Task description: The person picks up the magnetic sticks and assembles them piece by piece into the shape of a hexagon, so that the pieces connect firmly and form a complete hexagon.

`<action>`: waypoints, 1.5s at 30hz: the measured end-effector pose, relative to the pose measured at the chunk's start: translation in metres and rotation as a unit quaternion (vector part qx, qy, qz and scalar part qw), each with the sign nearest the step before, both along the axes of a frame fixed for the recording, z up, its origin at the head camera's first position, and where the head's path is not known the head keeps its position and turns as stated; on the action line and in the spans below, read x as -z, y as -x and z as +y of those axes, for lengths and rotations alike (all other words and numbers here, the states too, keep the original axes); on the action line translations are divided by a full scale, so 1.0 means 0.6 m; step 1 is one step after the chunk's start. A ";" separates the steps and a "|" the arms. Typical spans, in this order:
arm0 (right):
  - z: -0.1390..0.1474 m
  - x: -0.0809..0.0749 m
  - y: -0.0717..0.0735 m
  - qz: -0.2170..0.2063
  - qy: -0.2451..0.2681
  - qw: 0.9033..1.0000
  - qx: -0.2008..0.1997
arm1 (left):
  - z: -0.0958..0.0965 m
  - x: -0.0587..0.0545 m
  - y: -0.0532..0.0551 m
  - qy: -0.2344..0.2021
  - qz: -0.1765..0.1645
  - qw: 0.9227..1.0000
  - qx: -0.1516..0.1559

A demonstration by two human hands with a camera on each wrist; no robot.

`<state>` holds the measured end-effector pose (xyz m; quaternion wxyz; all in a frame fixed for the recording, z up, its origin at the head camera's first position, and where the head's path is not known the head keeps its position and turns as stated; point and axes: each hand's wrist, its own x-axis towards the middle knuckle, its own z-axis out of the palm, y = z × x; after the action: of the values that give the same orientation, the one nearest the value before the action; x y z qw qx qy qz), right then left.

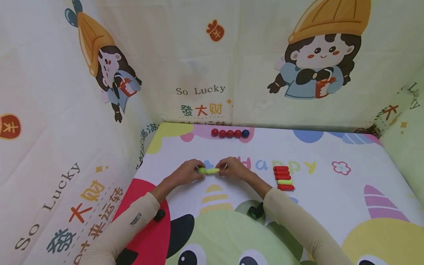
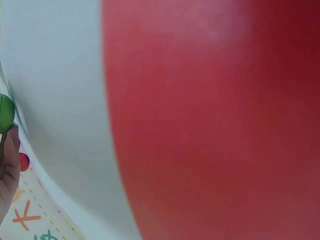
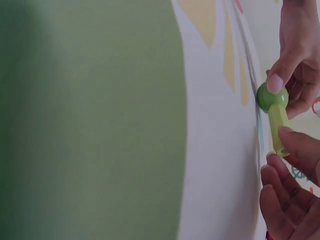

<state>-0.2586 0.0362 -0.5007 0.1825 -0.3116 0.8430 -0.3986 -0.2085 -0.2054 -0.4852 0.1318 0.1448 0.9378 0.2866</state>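
My left hand (image 1: 188,172) pinches a green ball (image 1: 202,170) between thumb and fingers. From the other side my right hand (image 1: 234,168) holds a yellow-green stick (image 1: 212,171) near its end. In the right wrist view the stick (image 3: 276,120) meets the ball (image 3: 271,100), and the two line up as one piece. That view shows the left thumb on the ball and the right thumb on the stick's far end. Only the green ball (image 2: 6,114) and part of a hand (image 2: 9,167) show at the edge of the left wrist view.
Several red balls (image 1: 230,134) and a dark blue ball (image 1: 245,133) stand in a row at the table's back edge. Right of my hands lie red sticks (image 1: 281,173) and a yellow-green stick (image 1: 285,182), stacked in a column. Printed cloth walls (image 1: 251,73) surround the patterned tabletop (image 1: 318,198).
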 end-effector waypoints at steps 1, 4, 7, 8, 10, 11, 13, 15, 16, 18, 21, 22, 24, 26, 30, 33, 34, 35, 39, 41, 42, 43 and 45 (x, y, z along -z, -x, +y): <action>-0.001 -0.001 -0.001 0.002 -0.003 1.000 0.003 | 0.001 -0.001 0.000 0.002 0.002 1.000 -0.001; -0.002 -0.008 -0.004 -0.002 -0.018 1.000 0.016 | 0.003 -0.001 0.001 0.002 0.008 1.000 0.001; -0.003 -0.011 -0.005 -0.002 -0.028 0.999 0.023 | 0.003 0.000 0.001 0.003 0.012 1.000 0.003; -0.003 -0.012 -0.005 -0.001 -0.030 0.999 0.025 | 0.003 0.000 0.001 0.001 0.011 1.000 0.001; -0.004 -0.013 -0.004 0.002 -0.032 0.999 0.027 | 0.001 0.000 0.001 0.002 0.012 1.000 -0.004; -0.005 -0.013 -0.004 0.003 -0.032 0.999 0.028 | 0.000 0.001 0.001 0.003 0.012 1.000 -0.008; -0.006 -0.015 -0.003 0.005 -0.032 0.999 0.027 | -0.002 0.001 0.001 0.004 0.012 1.000 -0.015; -0.007 -0.016 -0.003 0.006 -0.033 0.999 0.025 | -0.004 0.002 0.002 0.004 0.012 1.000 -0.018; -0.007 -0.016 -0.002 0.006 -0.032 0.999 0.024 | -0.004 0.001 0.003 0.003 0.010 1.000 -0.018; -0.008 -0.017 -0.002 0.007 -0.031 0.999 0.023 | -0.005 0.001 0.004 -0.001 0.010 1.000 -0.016; -0.007 -0.018 -0.001 0.010 -0.029 0.999 0.022 | -0.005 0.001 0.007 -0.001 0.014 1.000 -0.014; -0.007 -0.018 -0.001 0.009 -0.029 0.999 0.022 | -0.005 0.001 0.007 -0.001 0.016 1.000 -0.014; -0.006 -0.017 -0.001 0.007 -0.032 0.999 0.022 | -0.004 0.000 0.007 -0.001 0.017 1.000 -0.014; -0.006 -0.016 0.000 0.001 -0.035 0.999 0.022 | -0.003 0.000 0.006 0.000 0.018 1.000 -0.015; -0.008 -0.016 -0.001 -0.004 -0.040 0.999 0.028 | -0.001 -0.002 0.004 -0.001 0.022 1.000 -0.016; -0.011 -0.017 -0.002 -0.005 -0.044 0.999 0.031 | -0.001 -0.002 0.003 0.004 0.025 0.999 -0.023; -0.011 -0.017 -0.002 -0.004 -0.045 0.999 0.030 | -0.001 -0.002 0.002 0.006 0.024 0.999 -0.026; -0.010 -0.016 -0.001 -0.001 -0.046 0.998 0.030 | -0.001 -0.002 0.002 0.010 0.023 0.999 -0.028; -0.001 -0.018 0.007 0.013 -0.040 0.999 0.024 | -0.001 -0.005 0.001 0.015 0.015 0.999 -0.035; 0.009 -0.020 0.017 0.030 -0.038 0.999 0.016 | -0.001 -0.007 0.001 0.017 0.009 0.999 -0.037; 0.016 -0.022 0.024 0.037 -0.036 0.999 0.011 | -0.002 -0.008 0.002 0.016 0.006 0.999 -0.038; 0.024 -0.025 0.032 0.040 -0.034 0.999 0.007 | -0.002 -0.009 0.002 0.016 0.003 0.999 -0.039; 0.040 -0.030 0.051 0.050 -0.032 0.998 0.006 | -0.004 -0.009 0.004 0.018 0.002 0.999 -0.039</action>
<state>-0.2893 0.0604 -0.4827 0.1474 -0.3202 0.8653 -0.3563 -0.2109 -0.2075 -0.4799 0.1209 0.1065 0.9479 0.2747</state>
